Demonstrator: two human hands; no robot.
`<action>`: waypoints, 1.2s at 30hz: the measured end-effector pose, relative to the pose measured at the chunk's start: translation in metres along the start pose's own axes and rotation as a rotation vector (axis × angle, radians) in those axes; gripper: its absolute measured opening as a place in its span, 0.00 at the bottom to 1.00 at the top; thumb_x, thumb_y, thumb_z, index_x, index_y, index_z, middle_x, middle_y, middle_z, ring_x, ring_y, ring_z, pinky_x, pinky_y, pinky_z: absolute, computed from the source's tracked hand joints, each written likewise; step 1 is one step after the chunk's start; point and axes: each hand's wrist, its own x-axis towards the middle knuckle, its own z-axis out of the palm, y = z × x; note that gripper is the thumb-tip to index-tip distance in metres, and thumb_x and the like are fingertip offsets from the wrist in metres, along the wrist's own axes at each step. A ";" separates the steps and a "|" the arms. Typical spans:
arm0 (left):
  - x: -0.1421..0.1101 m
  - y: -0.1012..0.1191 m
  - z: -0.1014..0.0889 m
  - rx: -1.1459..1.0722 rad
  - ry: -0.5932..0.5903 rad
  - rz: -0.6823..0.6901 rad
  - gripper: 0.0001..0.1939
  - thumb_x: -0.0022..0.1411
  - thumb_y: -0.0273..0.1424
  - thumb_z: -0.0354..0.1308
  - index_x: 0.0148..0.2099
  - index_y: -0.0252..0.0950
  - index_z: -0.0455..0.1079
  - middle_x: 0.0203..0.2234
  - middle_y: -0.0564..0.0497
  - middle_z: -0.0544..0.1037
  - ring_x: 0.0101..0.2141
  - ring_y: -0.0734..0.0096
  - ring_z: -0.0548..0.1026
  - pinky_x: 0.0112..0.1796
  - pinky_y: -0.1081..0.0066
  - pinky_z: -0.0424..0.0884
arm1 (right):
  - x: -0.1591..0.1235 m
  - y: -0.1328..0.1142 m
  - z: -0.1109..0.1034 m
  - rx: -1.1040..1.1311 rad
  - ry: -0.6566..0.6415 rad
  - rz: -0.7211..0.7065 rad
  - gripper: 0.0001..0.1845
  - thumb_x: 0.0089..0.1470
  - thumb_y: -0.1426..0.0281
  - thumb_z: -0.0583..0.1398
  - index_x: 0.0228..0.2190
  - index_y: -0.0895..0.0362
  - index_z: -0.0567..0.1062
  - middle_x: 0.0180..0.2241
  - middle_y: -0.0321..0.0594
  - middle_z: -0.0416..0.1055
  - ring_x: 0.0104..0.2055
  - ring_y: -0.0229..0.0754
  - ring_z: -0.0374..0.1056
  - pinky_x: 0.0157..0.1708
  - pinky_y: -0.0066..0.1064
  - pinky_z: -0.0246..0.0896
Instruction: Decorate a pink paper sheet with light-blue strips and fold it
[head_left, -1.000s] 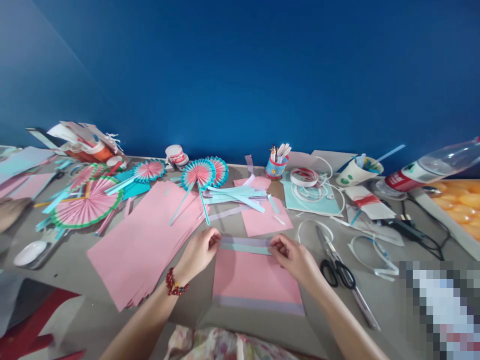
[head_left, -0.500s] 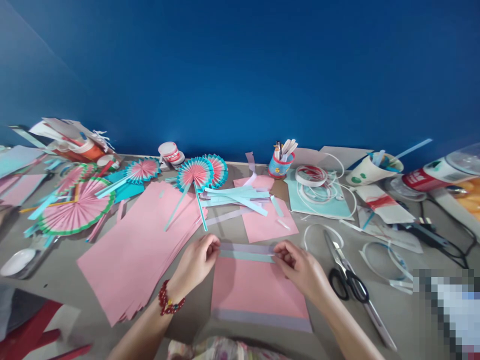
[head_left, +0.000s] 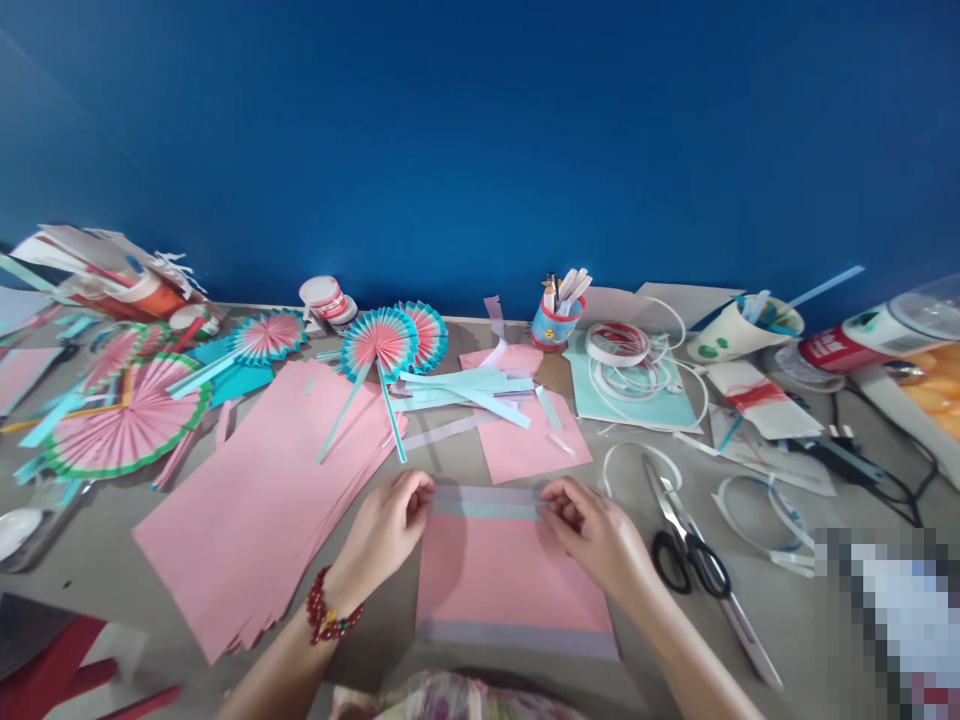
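Observation:
A pink sheet of paper lies in front of me, with a lavender band along its near edge. Across its far edge run a light blue band and, just beyond that, a lavender paper strip. My left hand pinches the strip's left end, a beaded bracelet on its wrist. At the right end, the fingers of my right hand are closed on the same strip. The fingertips partly hide both ends. Whether the strip lies flat on the sheet or slightly above it, I cannot tell.
Left of the sheet lies a stack of pink paper, with folded paper fans beyond. Scissors and a box cutter lie to the right. Cut blue strips, a pen cup and ribbon rolls sit farther back.
The whole view has shifted slightly, so things sit a little further left. Both hands keep their hold on the strip's ends, with hardly any movement over the sheet.

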 end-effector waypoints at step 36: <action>-0.005 0.001 0.001 -0.025 -0.005 -0.002 0.14 0.59 0.21 0.49 0.46 0.40 0.61 0.34 0.51 0.71 0.32 0.69 0.72 0.36 0.68 0.69 | 0.000 0.006 0.002 0.044 -0.003 0.023 0.07 0.54 0.61 0.56 0.33 0.51 0.70 0.23 0.33 0.68 0.24 0.40 0.66 0.24 0.28 0.60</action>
